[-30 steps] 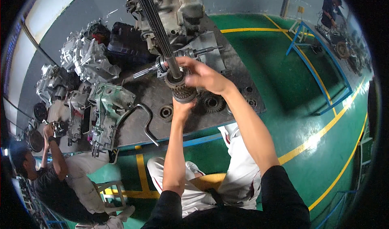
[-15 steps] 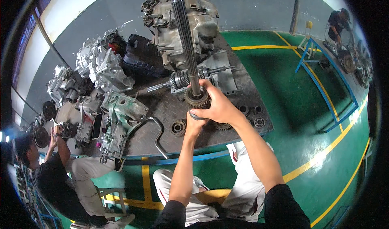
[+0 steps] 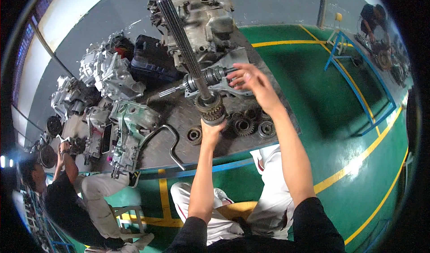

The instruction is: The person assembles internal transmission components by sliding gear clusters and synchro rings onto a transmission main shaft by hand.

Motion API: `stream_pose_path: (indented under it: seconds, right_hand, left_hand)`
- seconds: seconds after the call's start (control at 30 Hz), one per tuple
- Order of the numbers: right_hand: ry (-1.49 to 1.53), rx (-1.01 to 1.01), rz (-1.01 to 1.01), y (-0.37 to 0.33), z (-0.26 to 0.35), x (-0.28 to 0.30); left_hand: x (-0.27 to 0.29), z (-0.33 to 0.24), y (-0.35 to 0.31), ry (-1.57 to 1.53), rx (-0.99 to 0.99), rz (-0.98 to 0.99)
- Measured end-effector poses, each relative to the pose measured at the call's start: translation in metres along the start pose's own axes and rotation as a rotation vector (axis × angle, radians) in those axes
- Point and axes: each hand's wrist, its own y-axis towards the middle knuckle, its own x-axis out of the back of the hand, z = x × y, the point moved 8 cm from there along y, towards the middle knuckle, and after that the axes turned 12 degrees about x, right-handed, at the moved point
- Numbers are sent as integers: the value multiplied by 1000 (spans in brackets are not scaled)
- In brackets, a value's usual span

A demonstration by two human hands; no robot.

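Crowding shaft (image 3: pixel 186 47): gears (image 3: pixel 244 125), housings (image 3: pixel 112 74)

1. Right hand (image 3: pixel 251 80) is coming off the splined shaft (image 3: pixel 186 47). A second ago and half a second ago it was wrapped over the gear cluster (image 3: pixel 211 109); now it is hovering open-fingered to the right of the shaft, over the geared shaft assembly (image 3: pixel 215 76) lying on the steel table (image 3: pixel 179 114).
2. Left hand (image 3: pixel 212 130) is now carrying the shaft alone, gripping under the gear cluster at the shaft's lower end.
3. Shaft is tilting: the top is leaning further left, across the gearbox housing (image 3: pixel 201 15).
4. Loose gears (image 3: pixel 251 125) just right of the shaft's base are now showing, no longer covered by the right hand.
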Motion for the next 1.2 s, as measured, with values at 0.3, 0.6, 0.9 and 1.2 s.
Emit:
stream_pose_path:
  seconds: [0.3,0.6,0.9,1.2]
  right_hand:
    - [-451,-168,-281,-51,-22,133]
    - [-1009,-332,230,-119,-27,165]
    - [-1010,-408,321,-138,-31,162]
    - [-1022,-440,310,-124,-42,159]
  left_hand:
    - [0,-4,4,-12,-16,7]
    - [-15,-17,-2,-117,-70,71]
    - [-4,-5,-1,-86,-43,20]
    - [-8,-12,-3,-111,-75,25]
